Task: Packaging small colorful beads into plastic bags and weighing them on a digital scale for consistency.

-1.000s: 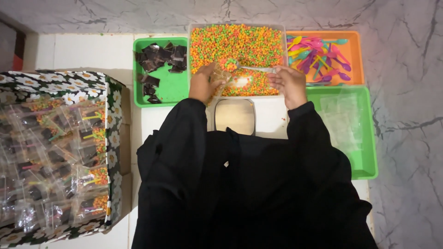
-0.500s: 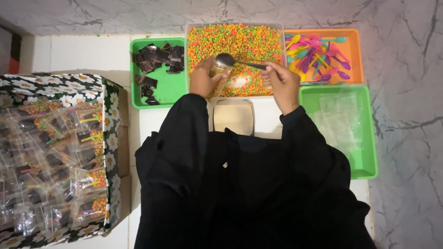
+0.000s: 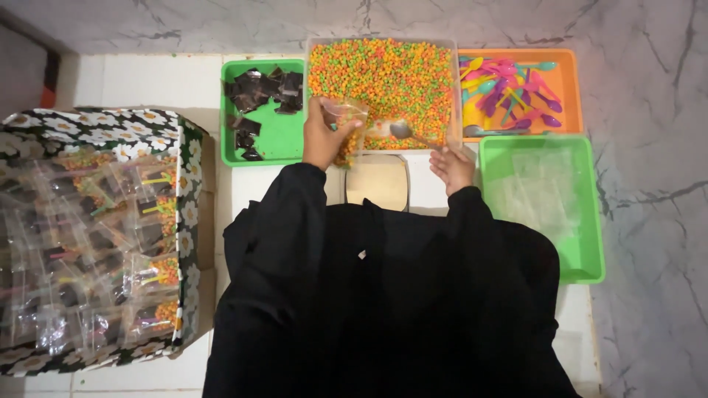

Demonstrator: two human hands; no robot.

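Seen from above, a person in black sleeves works over four trays set on a white tiled surface [image 3: 147, 81]. The left hand [image 3: 322, 138] is closed around one small clear bag [image 3: 344, 118], holding it upright at the near left corner of the clear tray [image 3: 451, 88]; the bag carries a little of the same coloured cereal near its bottom. That one clear tray is filled with orange, green and yellow cereal balls [image 3: 383, 74], far too many to count. The right hand [image 3: 451, 166] hangs just in front of that tray, fingers loosely curled at the handle end of one metal spoon [image 3: 404, 131], whose bowl lies on the cereal at the tray's near edge; whether the fingers actually grip the handle cannot be told. Between the two hands, on the surface, sits one pale rounded board or scale plate [image 3: 377, 182]. There are two green trays: the left one [image 3: 273, 133] holds dark square packets, roughly ten, bunched toward its far side; the right one [image 3: 582, 250] holds a stack of clear empty bags, uncountable. One orange tray [image 3: 569, 88] holds a heap of small plastic spoons in pink, purple, yellow and teal. At far left stands one flowered box [image 3: 103, 125] packed with many filled clear packets.
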